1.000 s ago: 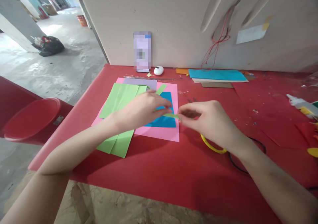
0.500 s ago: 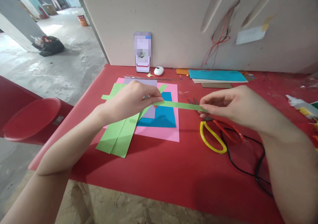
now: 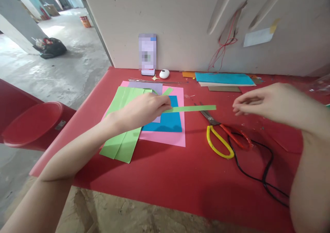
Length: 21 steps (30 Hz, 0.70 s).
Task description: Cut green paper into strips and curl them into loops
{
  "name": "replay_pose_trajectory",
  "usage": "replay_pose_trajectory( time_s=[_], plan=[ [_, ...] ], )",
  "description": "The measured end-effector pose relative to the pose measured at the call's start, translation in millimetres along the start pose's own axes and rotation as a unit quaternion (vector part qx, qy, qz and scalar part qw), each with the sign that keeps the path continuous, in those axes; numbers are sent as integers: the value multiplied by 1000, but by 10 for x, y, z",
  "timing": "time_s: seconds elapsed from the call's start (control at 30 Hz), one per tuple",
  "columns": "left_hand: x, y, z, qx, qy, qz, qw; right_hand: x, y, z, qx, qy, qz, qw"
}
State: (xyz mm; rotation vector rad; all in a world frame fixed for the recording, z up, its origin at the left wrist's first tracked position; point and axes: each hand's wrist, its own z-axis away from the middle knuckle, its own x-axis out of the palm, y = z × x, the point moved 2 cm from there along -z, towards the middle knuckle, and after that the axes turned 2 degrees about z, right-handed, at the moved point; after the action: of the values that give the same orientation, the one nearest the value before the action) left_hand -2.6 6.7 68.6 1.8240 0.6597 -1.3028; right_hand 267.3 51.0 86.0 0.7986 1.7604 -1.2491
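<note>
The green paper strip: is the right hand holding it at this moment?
No, the right hand is apart from the green paper strip, and only the left hand pinches it.

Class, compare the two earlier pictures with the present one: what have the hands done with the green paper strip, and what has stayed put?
The right hand let go of the green paper strip and drew away to the right, empty. The left hand still pinches the strip's other end over the blue sheet. The scissors, pink sheet and folded green paper have not moved.
</note>
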Motion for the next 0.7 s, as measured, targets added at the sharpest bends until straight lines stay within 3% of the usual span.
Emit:
replay_pose_trajectory(
  time_s=[0.07,0.1,0.17,0.27,0.37,0.5,0.7],
  plan=[
    [7,7,-4,0,-6,3,1000,-20,-37,9,69,13,3,998],
    [23,21,-7,2,-18,7,1000,2,-103,22,65,24,-19,997],
    [77,63,-10,10,-50,8,999,121,-307,65,-16,12,-57,998],
    [170,136,-3,36,-75,-7,996,398,-608,162,-116,-107,-77,985],
    [233,182,15,76,-72,-10,994,565,-749,239,-102,-162,-96,977],
    [248,194,26,123,-42,20,991,600,-765,264,-73,-169,-103,978],
    [206,153,28,150,90,-28,984,621,-757,248,-61,-179,-96,977]
  ],
)
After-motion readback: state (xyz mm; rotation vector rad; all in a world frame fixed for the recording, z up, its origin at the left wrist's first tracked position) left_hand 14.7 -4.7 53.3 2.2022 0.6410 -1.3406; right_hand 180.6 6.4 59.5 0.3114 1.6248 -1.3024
